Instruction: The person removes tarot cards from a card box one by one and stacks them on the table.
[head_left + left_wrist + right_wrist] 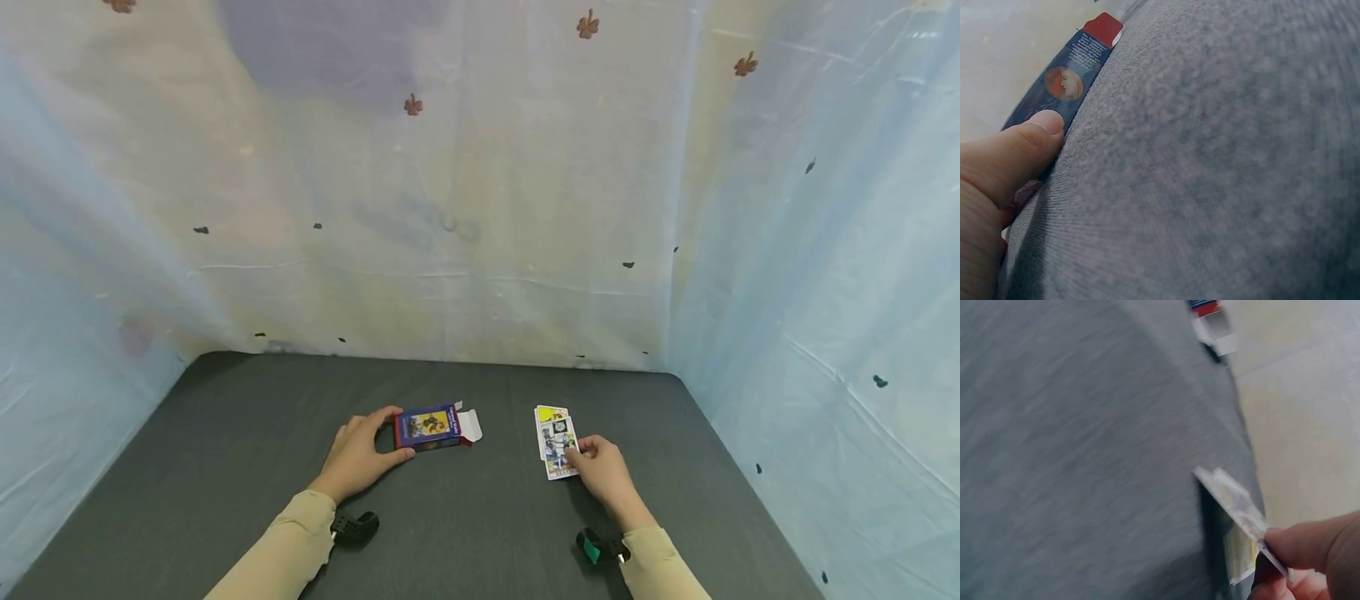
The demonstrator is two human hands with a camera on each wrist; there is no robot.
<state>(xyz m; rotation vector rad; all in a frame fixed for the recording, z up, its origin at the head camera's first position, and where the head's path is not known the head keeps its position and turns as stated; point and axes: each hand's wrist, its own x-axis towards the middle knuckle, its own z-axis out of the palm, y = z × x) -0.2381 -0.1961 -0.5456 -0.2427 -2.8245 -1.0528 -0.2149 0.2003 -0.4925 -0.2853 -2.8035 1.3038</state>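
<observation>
A dark blue card box (pixel 427 426) with a picture on top lies on the table left of centre, its white end flap (pixel 470 426) hanging out to the right. My left hand (pixel 358 454) grips its left end, thumb on the near side and fingers at the far corner. In the left wrist view the thumb presses the box's side (pixel 1065 83), near a round face picture. My right hand (pixel 602 471) pinches a picture card (pixel 559 448) by its right edge. The right wrist view, blurred, shows the card (pixel 1235 503) tilted over other cards (pixel 1240 553) beneath.
The dark grey tabletop (pixel 480 533) spreads under both hands. Pale plastic sheeting (pixel 480 192) with leaf marks hangs behind the table and along both sides. Each wrist wears a black strap, such as the left one (pixel 356 527).
</observation>
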